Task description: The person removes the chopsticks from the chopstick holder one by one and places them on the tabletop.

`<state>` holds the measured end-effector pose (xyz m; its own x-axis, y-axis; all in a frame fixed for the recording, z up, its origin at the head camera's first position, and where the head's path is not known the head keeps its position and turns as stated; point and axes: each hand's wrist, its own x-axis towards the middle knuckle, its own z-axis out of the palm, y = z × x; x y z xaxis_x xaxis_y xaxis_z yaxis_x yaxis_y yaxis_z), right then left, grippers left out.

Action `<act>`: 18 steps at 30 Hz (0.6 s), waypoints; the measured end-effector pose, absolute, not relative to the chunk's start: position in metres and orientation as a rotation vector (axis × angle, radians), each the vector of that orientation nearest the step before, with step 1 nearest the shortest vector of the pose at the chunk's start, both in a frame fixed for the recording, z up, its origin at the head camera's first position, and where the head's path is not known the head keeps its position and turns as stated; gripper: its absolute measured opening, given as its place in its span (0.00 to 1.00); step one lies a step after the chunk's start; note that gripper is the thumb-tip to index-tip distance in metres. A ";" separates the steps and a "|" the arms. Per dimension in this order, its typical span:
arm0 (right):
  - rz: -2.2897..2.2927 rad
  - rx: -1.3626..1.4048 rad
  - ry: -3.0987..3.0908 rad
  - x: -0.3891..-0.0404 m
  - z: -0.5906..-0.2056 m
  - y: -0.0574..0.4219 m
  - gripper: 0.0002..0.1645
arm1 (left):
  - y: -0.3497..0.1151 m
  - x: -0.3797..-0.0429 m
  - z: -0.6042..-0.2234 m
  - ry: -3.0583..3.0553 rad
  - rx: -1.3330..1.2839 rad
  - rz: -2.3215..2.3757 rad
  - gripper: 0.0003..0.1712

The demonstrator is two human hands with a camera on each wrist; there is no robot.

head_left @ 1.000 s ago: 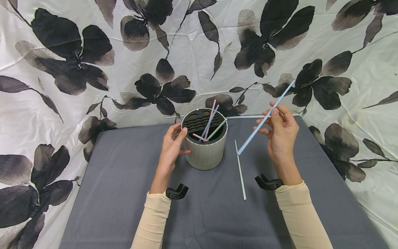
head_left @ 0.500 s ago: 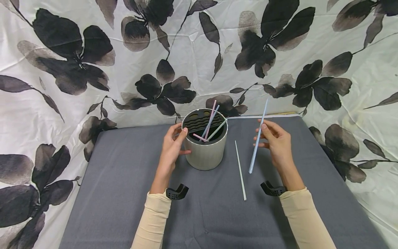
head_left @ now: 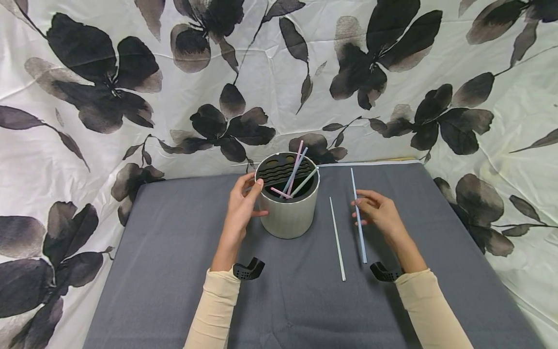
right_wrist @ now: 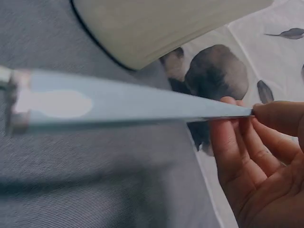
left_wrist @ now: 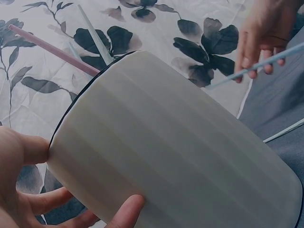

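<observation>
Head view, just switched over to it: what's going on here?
A person's left hand holds the side of a cup, while the right hand pinches a blue straw to the right of it. A pale straw lies on the table between the cup and the blue straw. Pink, blue and green straws lean inside the cup; the held one is outside it.

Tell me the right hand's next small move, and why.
Probably lower the blue straw onto the gray cloth beside the pale straw: the right hand pinches it almost parallel to that one in the head view, and the left wrist view suggests that it is raised off the cloth.
</observation>
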<state>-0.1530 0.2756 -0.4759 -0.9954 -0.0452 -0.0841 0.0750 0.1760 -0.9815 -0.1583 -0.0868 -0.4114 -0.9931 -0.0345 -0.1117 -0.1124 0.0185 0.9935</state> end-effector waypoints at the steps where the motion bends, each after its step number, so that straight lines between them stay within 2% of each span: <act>1: -1.931 0.030 2.341 -0.153 -0.478 0.276 0.29 | -0.087 -0.158 -0.411 2.202 -0.158 2.157 0.29; 18: -1.690 0.076 2.388 -0.143 -0.512 0.270 0.29 | -0.087 -0.159 -0.413 2.200 -0.155 2.163 0.29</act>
